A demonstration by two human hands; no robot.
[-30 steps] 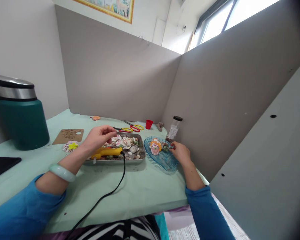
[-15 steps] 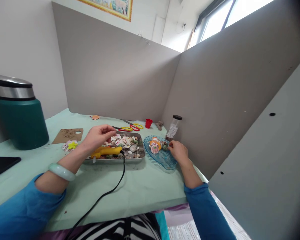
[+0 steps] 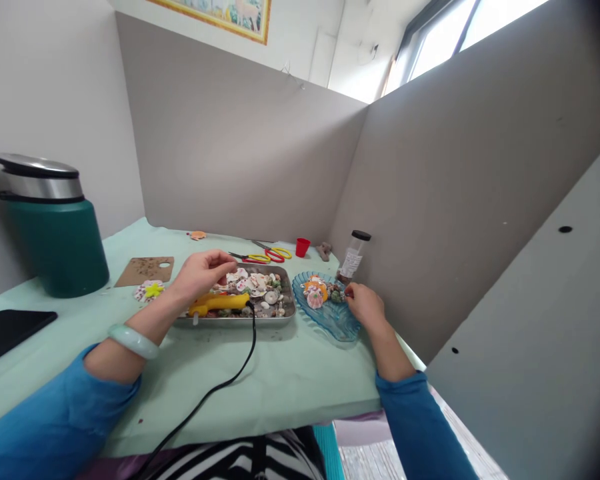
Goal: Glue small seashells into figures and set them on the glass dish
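My left hand (image 3: 200, 273) hovers over the left end of a metal tray (image 3: 240, 321) full of small shells, its fingers curled together in a pinch above the shells. What the fingers hold is too small to name. A yellow glue gun (image 3: 220, 303) with a black cord (image 3: 215, 390) lies in the tray just below that hand. My right hand (image 3: 365, 305) rests at the right edge of a blue glass dish (image 3: 333, 321) holding painted shells, fingertips pinched near a small shell.
A green bin with a metal lid (image 3: 50, 227) stands at the left. A brown card (image 3: 147, 271), flower shapes (image 3: 150, 291), scissors (image 3: 267, 254), a red cup (image 3: 303, 247) and a clear jar (image 3: 353, 258) lie about. A black tablet (image 3: 10, 330) lies at the left edge. Grey partitions wall the table.
Both hands stay almost where they were. The view has shifted slightly to the left, so everything sits a little further right in the picture.
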